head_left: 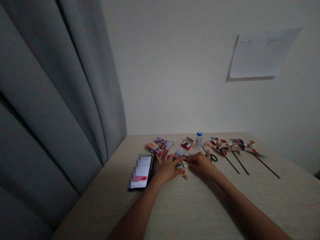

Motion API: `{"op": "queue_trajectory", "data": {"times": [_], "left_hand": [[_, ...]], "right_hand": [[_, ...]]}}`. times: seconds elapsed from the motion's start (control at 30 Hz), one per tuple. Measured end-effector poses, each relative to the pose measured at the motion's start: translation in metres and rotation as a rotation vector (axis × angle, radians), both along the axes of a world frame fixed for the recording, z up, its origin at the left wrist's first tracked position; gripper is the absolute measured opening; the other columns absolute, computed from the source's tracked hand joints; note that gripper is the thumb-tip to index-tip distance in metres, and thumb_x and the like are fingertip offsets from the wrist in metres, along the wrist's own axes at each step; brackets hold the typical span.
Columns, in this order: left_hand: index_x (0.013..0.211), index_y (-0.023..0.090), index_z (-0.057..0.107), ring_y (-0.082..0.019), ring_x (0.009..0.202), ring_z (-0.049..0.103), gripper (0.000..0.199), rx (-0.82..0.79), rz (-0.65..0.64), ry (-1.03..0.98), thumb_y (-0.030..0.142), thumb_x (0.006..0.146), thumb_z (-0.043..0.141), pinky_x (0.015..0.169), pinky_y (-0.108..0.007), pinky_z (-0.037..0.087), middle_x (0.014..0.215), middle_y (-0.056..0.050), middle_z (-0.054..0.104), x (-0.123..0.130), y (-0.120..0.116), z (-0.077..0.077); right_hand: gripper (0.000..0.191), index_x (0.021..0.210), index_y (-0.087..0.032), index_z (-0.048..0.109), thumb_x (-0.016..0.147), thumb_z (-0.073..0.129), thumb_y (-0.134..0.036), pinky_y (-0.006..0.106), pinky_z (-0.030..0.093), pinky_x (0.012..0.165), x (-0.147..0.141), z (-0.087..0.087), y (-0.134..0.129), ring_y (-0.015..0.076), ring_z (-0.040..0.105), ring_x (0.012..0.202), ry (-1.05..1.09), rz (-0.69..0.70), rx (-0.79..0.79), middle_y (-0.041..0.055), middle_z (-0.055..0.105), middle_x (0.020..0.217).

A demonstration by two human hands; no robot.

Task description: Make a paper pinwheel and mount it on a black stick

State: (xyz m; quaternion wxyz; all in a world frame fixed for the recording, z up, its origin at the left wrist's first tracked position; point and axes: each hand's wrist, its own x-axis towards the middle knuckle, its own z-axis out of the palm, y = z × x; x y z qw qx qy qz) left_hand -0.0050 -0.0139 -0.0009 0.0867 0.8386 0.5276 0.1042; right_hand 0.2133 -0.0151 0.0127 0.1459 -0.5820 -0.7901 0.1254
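Note:
A piece of colourful printed paper (183,153) with pointed corners lies partly folded on the table between my hands. My left hand (170,168) rests over its left side, with thumb and forefinger bent onto the paper and the little finger out to the left. From the right, my right hand (201,163) pinches the paper near its middle, fingers closed together. The fingers cover the paper's centre. Just beyond my right hand are black-handled scissors (213,157), partly hidden by it.
A phone (141,173) lies left of my left hand. Behind stand a printed stack (159,146), a small open red box (186,144) and a blue-capped glue bottle (198,140). Several paper pinwheels (225,146) with black sticks lie right. A grey curtain (75,83) borders the left.

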Motion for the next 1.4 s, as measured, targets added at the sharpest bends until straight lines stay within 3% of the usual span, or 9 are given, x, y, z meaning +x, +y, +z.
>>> {"op": "queue_trajectory", "data": {"times": [0.2, 0.63, 0.87, 1.27, 1.4], "left_hand": [[0.133, 0.054, 0.055, -0.037, 0.140, 0.033, 0.043, -0.025, 0.010, 0.052, 0.057, 0.090, 0.058, 0.110, -0.079, -0.004, 0.146, -0.002, 0.047, 0.0008, -0.0005, 0.0019], [0.129, 0.057, 0.057, -0.036, 0.140, 0.034, 0.038, -0.005, 0.002, 0.046, 0.057, 0.091, 0.057, 0.108, -0.082, -0.003, 0.145, -0.001, 0.048, 0.0004, 0.0013, -0.0005], [0.142, 0.054, 0.045, -0.036, 0.139, 0.035, 0.056, -0.017, 0.011, -0.003, 0.057, 0.088, 0.061, 0.109, -0.081, -0.004, 0.144, -0.001, 0.051, 0.0008, 0.0006, 0.0012], [0.129, 0.056, 0.057, -0.038, 0.139, 0.036, 0.041, 0.016, -0.013, 0.038, 0.059, 0.089, 0.059, 0.105, -0.084, -0.004, 0.145, -0.001, 0.049, -0.0012, 0.0041, -0.0040], [0.136, 0.055, 0.051, -0.037, 0.138, 0.036, 0.050, 0.010, -0.002, 0.026, 0.059, 0.088, 0.060, 0.107, -0.083, -0.003, 0.144, -0.001, 0.050, -0.0009, 0.0046, -0.0041]], "right_hand": [[0.019, 0.094, -0.028, 0.075, 0.089, 0.059, -0.036, 0.075, -0.001, 0.111, -0.0001, 0.0007, 0.0005, 0.0288, 0.057, 0.115, -0.023, -0.011, -0.003, 0.0052, 0.076, 0.099], [0.018, 0.090, -0.027, 0.075, 0.088, 0.060, -0.037, 0.076, -0.005, 0.110, -0.0011, 0.0022, -0.0015, 0.0302, 0.057, 0.115, -0.001, -0.007, 0.008, 0.0050, 0.076, 0.097], [0.018, 0.091, -0.027, 0.076, 0.087, 0.059, -0.034, 0.075, -0.005, 0.111, -0.0016, 0.0054, -0.0028, 0.0293, 0.057, 0.115, -0.005, -0.012, -0.010, 0.0052, 0.076, 0.098], [0.018, 0.092, -0.027, 0.076, 0.087, 0.060, -0.034, 0.075, -0.004, 0.111, -0.0004, 0.0047, -0.0023, 0.0298, 0.058, 0.115, -0.012, -0.004, -0.007, 0.0048, 0.075, 0.096], [0.018, 0.091, -0.027, 0.076, 0.087, 0.061, -0.035, 0.076, -0.005, 0.110, 0.0004, 0.0029, -0.0011, 0.0299, 0.057, 0.115, 0.006, 0.000, -0.005, 0.0051, 0.075, 0.096]]}}
